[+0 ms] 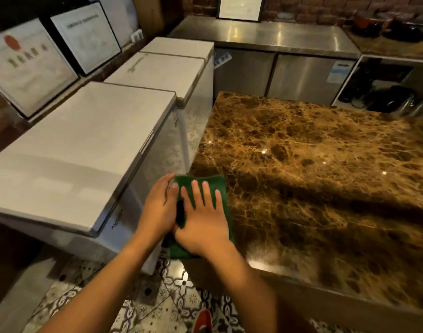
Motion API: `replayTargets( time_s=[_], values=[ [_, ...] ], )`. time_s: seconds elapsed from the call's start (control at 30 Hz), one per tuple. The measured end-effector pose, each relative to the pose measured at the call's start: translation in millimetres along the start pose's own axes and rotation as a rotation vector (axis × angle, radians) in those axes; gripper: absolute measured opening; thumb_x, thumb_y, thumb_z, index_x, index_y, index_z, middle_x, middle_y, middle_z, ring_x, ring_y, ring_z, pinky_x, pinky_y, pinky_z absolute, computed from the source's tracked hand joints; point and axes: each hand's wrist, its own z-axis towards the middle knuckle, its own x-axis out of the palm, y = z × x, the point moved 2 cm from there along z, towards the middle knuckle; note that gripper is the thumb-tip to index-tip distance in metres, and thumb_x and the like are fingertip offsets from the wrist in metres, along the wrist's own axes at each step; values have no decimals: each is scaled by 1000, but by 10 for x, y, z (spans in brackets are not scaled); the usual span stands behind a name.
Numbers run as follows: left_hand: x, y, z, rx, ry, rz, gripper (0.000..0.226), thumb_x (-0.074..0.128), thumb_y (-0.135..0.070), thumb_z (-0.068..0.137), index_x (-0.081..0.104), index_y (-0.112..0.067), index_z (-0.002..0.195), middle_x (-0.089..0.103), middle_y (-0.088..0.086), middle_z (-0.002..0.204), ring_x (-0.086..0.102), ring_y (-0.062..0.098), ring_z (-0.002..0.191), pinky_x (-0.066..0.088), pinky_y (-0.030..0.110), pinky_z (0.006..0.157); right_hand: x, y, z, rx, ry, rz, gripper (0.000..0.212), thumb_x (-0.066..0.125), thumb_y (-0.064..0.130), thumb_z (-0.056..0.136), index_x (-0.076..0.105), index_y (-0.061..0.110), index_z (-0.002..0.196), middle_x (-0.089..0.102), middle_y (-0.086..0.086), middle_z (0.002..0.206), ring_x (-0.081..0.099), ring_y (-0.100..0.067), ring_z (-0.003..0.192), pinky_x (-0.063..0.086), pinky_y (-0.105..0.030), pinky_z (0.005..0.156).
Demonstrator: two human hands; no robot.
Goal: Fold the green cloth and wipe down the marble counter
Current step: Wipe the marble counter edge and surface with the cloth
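Right hand [202, 221] lay flat on the green cloth [221, 188]; left hand [158, 207] probably gripped its 9 o'clock edge, marble counter [325, 164] stretching toward 2 o'clock.

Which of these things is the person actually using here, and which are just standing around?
In use: green cloth, marble counter, left hand, right hand, both flat on the cloth.

Standing around: chest freezers, steel cabinet, framed certificates.

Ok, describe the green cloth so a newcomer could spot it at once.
Find the brown veined marble counter on the right. At its near left corner, beside the white chest freezers, lies the green cloth, folded flat under the right hand, the left hand at its edge. Nothing else here is green.
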Motion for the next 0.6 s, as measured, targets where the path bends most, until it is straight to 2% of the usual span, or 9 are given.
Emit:
replayTargets(
  time_s=[0.07,0.17,0.23,0.33,0.4,0.5,0.6],
  values=[
    [69,-112,-73,-4,6,-20,39,42,-28,102,50,-13,137,53,7,139,47,11,124,32,22,103,3,-31,-316,-28,-46,21,88,19,70,82,12,23,156,-5,-8,163,-19,-25,147,-22,-47,113],
    [312,-240,-171,32,98,13,40,42,-29,102,49,-15,138,48,7,145,40,19,135,28,32,113,-20,-318,-725,38,-95,11,84,25,72,86,22,24,154,8,-7,163,-5,-24,150,-15,-45,116],
    [545,-352,-243,92,222,99,48,37,-40,101,42,-20,144,36,6,154,24,18,145,15,34,118,-102,-725,-969,151,-100,-13,85,19,75,85,16,28,156,3,-4,163,-9,-22,149,-16,-43,115],
    [806,-351,-275,213,397,487,70,15,-71,91,13,-38,152,7,1,164,-4,16,149,-5,43,118,-210,-1411,-1276,319,-60,-63,87,4,79,81,-4,32,155,-13,2,162,-24,-17,145,-19,-41,114],
    [907,-335,-278,237,438,688,78,3,-81,82,-2,-45,151,-8,0,164,-15,17,148,-10,48,116,-329,-1839,-1442,418,-82,-108,88,-1,79,81,-3,32,155,-11,2,163,-20,-17,147,-13,-42,117],
    [937,-302,-298,241,430,744,81,0,-84,79,-4,-47,150,-10,-2,163,-20,19,147,-11,50,116,-443,-2250,-1380,500,-36,-90,91,0,80,79,-4,31,155,-9,0,164,-15,-20,148,-7,-46,118],
    [967,-292,-286,235,406,762,79,1,-84,80,-5,-48,150,-11,-3,163,-22,18,146,-12,48,117,-481,-2470,-1062,576,-93,-87,89,14,78,85,2,27,156,-2,-7,164,-7,-27,150,-2,-50,119]
  ],
)
